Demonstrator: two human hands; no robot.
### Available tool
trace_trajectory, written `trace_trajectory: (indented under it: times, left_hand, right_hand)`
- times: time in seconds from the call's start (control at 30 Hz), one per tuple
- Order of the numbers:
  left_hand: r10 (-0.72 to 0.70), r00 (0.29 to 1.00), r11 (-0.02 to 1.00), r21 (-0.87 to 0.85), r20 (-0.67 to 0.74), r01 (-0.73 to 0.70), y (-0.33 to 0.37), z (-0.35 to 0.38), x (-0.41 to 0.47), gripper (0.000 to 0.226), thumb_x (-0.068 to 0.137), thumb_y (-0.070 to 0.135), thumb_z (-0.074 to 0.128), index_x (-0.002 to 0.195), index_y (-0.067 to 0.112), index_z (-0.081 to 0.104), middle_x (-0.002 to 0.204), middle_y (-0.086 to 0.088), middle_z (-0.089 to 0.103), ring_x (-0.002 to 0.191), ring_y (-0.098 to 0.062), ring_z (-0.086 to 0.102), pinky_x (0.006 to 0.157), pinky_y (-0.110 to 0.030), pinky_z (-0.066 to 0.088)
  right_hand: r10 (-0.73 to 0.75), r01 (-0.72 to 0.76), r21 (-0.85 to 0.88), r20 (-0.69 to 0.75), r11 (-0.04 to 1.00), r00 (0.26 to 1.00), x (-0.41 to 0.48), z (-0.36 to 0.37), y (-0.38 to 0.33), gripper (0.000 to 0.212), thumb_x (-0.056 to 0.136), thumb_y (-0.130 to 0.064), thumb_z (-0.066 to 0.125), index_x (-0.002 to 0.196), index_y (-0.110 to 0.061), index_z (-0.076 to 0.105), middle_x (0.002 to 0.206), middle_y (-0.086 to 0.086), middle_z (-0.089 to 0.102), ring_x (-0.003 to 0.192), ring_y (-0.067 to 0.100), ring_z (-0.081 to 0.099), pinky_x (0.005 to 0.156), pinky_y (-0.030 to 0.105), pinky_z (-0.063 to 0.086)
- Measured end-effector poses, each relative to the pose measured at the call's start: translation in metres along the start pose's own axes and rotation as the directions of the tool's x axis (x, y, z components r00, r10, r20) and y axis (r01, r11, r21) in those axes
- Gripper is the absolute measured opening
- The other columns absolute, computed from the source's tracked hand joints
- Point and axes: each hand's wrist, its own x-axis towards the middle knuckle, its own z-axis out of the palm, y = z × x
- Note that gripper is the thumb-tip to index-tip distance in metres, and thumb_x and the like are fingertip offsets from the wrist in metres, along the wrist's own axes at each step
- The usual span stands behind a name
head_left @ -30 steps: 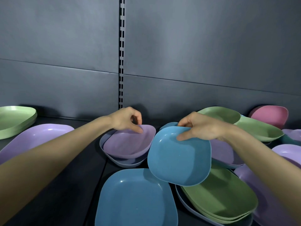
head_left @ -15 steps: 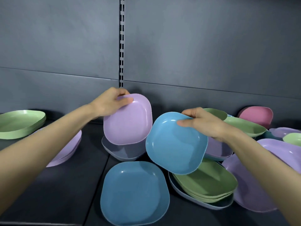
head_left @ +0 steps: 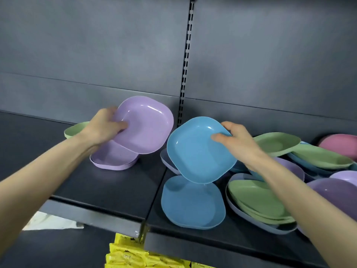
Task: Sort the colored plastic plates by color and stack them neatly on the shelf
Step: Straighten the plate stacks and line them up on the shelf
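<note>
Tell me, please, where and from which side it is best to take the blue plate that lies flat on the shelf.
Probably by the front rim of the flat blue plate, coming from the shelf edge. The plate lies face up, so fingers slide under the raised rim, thumb on top. The far edge sits under the blue plate held in the right hand, and green plates crowd its right side.

Dark grey panelled back wall (head_left: 96, 55) is seen behind, split by a black slotted vertical upright (head_left: 186, 60). Yellow printed packets (head_left: 135, 256) are stacked below the front edge. A crumpled white sheet (head_left: 52, 221) is seen lower left.
</note>
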Motion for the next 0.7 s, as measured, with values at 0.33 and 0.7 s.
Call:
trace_trajectory:
  times: [0.33,0.7]
  left_hand:
    - [-0.099,0.995,0.994,-0.046,0.018,0.100,-0.063,-0.057,0.017,0.011,0.083,-0.004,0.058,0.091,0.003,0.057,0.080,-0.012,0.058,0.060,-0.021,0.055,0.042,-0.017,0.050]
    - [-0.064,0.990,0.986,0.161,0.123,0.044,-0.120,-0.052,0.052,0.019,0.079,0.012,0.062,0.069,0.011,0.046,0.063,-0.003,0.052,0.066,-0.028,0.055,0.058,-0.034,0.044]
  right_hand:
    - [0.018,-0.018,0.010,-0.085,1.000,0.996,0.029,0.086,-0.040,0.012,0.085,-0.012,0.056,0.094,-0.005,0.060,0.086,0.007,0.063,0.074,0.019,0.053,0.065,0.031,0.039]
    - [0.156,-0.187,-0.077,-0.301,0.979,0.941,0.030,0.152,-0.049,0.016,0.086,-0.012,0.054,0.098,-0.002,0.059,0.091,0.010,0.062,0.079,0.022,0.052,0.060,0.029,0.039]
